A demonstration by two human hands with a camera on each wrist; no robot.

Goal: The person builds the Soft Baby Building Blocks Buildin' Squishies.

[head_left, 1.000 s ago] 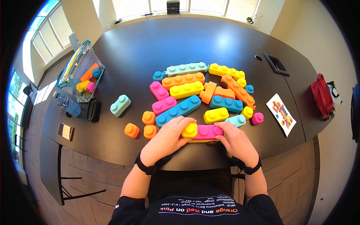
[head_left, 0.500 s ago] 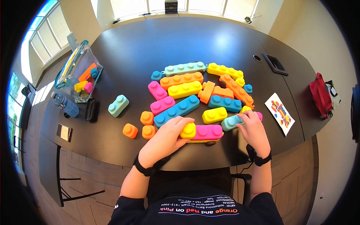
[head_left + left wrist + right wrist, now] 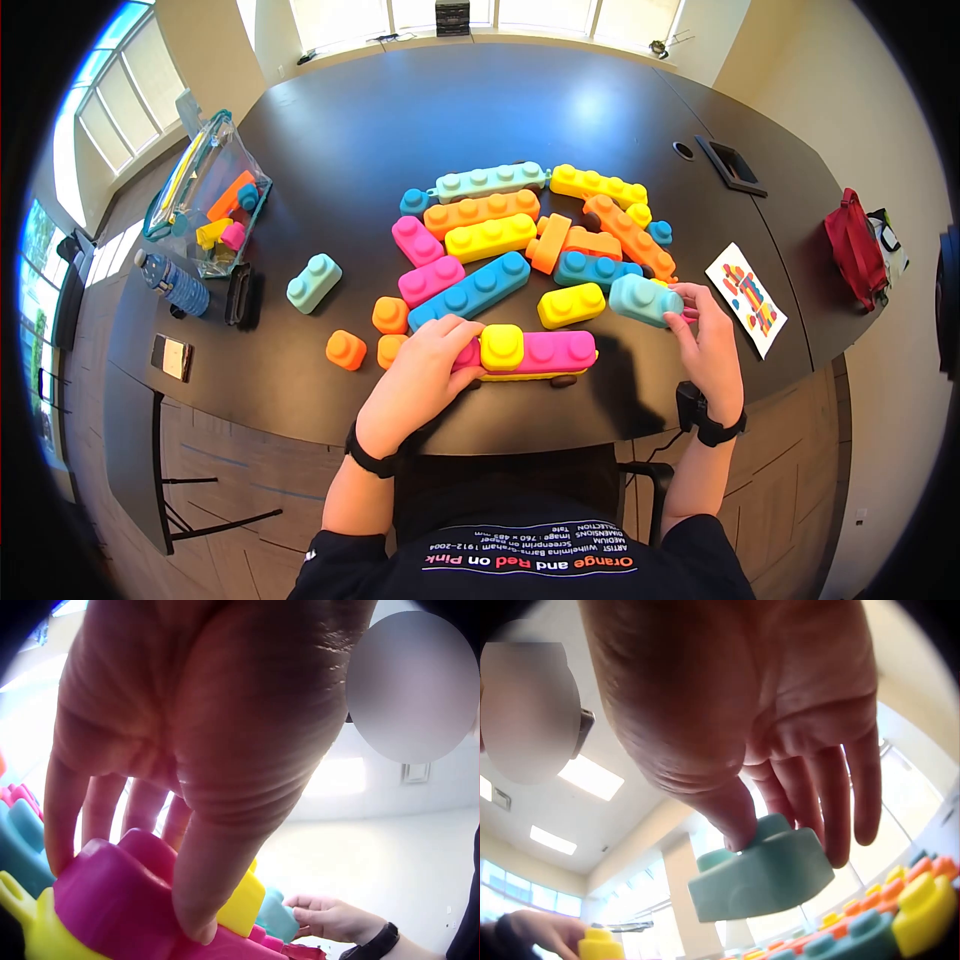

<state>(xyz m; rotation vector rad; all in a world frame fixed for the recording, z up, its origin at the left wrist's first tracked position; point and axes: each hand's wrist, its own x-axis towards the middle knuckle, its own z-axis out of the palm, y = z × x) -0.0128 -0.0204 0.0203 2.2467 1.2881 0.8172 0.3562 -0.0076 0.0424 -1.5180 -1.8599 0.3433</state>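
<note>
My left hand (image 3: 415, 380) grips the left end of a long pink block (image 3: 562, 350), thumb on the near side and fingers on the far side. That block sits on a yellow wheeled base (image 3: 528, 377) near the table's front edge, and a small yellow block (image 3: 502, 347) is stacked on its studs. To the right, my right hand (image 3: 712, 345) pinches a light teal block (image 3: 640, 300) by its right end. In the right wrist view the teal block (image 3: 769, 874) hangs raised between thumb and fingers, studs up.
Beyond the hands lie several blocks, among them a yellow block (image 3: 572, 306) and a long blue block (image 3: 470, 292). A picture card (image 3: 747, 300) is at right. A clear bag (image 3: 215, 190) and a water bottle (image 3: 173, 283) stand at left.
My right hand left the pink block's right end, moved right, took the light teal block and lifted it. My left hand slid left off the small yellow block onto the pink block's end.
</note>
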